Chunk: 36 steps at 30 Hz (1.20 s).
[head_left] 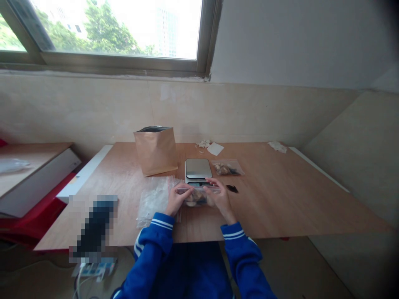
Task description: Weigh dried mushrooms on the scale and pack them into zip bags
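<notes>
A clear zip bag (197, 198) with pale and dark dried pieces inside is held between my hands near the front of the table. My left hand (179, 198) pinches the top left of its zip edge. My right hand (220, 198) grips the top right of the same edge, its index finger raised slightly. Just behind the bag stands a small digital scale (198, 168) with a bare metal plate; its display is partly hidden by my fingers. Flat clear plastic bags (152, 203) lie beside my left hand.
A brown stand-up paper pouch (156, 153), open at the top, stands behind the plastic bags. Another filled zip bag (227, 167) and a dark flat piece (232, 189) lie right of the scale. White scraps (215, 148) sit at the back. A blurred dark object (95, 228) is at left.
</notes>
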### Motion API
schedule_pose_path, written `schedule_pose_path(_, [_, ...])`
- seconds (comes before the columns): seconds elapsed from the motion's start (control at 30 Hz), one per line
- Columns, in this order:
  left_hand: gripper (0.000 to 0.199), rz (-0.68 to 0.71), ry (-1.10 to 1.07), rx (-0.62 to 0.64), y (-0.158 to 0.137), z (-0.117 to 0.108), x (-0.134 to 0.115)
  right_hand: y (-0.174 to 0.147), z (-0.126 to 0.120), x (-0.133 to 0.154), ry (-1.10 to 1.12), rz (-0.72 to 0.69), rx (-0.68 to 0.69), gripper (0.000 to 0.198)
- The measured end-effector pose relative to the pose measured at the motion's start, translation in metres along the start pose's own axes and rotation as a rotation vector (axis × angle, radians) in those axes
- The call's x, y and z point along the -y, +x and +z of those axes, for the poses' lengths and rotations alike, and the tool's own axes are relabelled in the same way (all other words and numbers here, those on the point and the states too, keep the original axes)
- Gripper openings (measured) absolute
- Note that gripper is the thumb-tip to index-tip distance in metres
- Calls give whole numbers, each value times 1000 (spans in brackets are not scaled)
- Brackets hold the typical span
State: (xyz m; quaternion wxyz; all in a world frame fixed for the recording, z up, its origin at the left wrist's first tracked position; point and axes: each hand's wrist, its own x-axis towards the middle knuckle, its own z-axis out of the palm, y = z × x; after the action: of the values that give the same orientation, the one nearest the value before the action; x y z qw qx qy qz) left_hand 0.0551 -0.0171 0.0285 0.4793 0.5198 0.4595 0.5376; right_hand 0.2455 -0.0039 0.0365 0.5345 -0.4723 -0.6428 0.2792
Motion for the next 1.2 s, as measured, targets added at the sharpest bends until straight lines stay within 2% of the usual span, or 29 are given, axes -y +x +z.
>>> schedule_pose_path(0.07, [26,21,7,-17,0,0,1,6,-8,19,-294,-156,45,22])
schedule_pose_path(0.13, [25,40,12,-24,1,0,2,12,-14,38,-550,-247,119,15])
schedule_pose_path(0.27, [23,77,14,-4,1,-1,4,19,-14,63,-812,-258,262,16])
schedule_pose_path(0.4, [21,125,11,0,2,-1,6,20,0,70,-817,-244,499,13])
schedule_pose_path(0.53, [18,154,22,-12,4,-2,10,23,7,72,-822,-211,604,12])
schedule_pose_path(0.7, [19,114,21,-10,4,-1,12,28,5,70,-844,-238,650,16])
schedule_pose_path(0.87, [24,37,-76,-52,3,0,11,29,9,67,-874,-243,655,18])
schedule_pose_path(1.0, [22,60,-92,-84,3,-1,13,30,9,67,-850,-246,653,20])
schedule_pose_path(1.2, [19,94,-55,-46,5,-1,17,30,13,69,-871,-274,688,18])
